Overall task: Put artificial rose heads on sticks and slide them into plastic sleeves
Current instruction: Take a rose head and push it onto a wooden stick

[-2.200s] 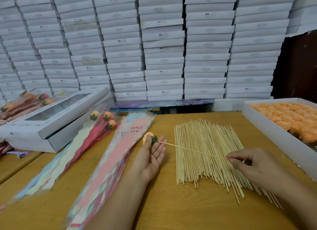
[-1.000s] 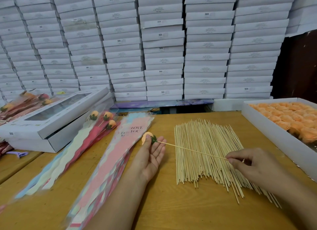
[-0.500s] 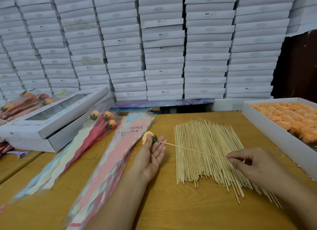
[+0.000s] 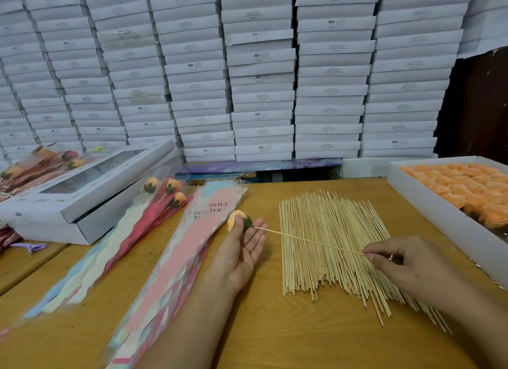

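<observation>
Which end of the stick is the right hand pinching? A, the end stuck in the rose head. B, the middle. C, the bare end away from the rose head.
C: the right hand pinches the stick at its bare end; the rose head sits at the left hand.

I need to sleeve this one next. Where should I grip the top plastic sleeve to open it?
Pinch the top plastic sleeve at its wide scalloped mouth, coming from the far end: the opening lies there, and the stack narrows toward you.
</observation>
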Motion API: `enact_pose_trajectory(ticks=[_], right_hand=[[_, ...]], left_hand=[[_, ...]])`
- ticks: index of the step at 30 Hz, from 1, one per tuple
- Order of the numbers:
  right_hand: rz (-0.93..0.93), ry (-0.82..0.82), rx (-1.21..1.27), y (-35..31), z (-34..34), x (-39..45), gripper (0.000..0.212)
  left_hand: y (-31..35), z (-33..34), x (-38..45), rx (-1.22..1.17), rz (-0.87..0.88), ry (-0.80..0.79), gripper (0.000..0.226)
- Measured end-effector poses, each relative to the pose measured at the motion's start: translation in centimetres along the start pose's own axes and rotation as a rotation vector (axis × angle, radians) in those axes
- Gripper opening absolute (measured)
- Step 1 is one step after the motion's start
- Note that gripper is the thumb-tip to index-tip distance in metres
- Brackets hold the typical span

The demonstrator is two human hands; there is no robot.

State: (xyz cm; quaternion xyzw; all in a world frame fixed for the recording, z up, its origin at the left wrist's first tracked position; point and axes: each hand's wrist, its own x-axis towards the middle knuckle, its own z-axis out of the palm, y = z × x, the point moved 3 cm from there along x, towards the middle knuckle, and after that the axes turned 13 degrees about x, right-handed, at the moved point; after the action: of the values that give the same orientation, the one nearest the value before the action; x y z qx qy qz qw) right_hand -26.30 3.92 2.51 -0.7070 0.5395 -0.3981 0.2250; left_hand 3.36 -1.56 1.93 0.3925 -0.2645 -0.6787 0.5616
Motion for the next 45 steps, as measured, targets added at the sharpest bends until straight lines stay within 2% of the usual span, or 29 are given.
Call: enact_pose_trajectory(ticks=[7,12,16,28,36,42,45], right_hand=[[0.021,0.007,0.001,-0.1,0.0,-0.1,0.016],[0.024,0.002,0.005,-0.9,0.1,-0.3,0.026],[0.046,0.001,-0.003,-1.1,0.4,-0.3,0.018],[0.053,0.028,0.006,-1.5,0.8,-0.5,0.016],[0.034,-0.019,-0.061,-1.9,1.2,-0.7,0.032],[0.074,0.009,-0.052,-1.9,1.4,-0.7,0.013],[0.067,0.026,-0.033,-2.1,1.6,-0.8,0.016]], left_hand=[[-0.1,0.1,0.0,0.013,0.005,-0.007,0.027],[-0.1,0.1,-0.1,0.032,0.018,-0.006,0.025],[0.0,0.1,-0.3,0.036,0.024,-0.014,0.022],[-0.1,0.2,-0.3,-0.039,0.035,-0.004,0.016],[-0.3,0.2,-0.2,-0.036,0.040,-0.007,0.017],[-0.6,0.2,0.0,-0.031,0.033,0.000,0.017],[-0.7,0.2,0.0,-0.027,0.022,0.000,0.021]])
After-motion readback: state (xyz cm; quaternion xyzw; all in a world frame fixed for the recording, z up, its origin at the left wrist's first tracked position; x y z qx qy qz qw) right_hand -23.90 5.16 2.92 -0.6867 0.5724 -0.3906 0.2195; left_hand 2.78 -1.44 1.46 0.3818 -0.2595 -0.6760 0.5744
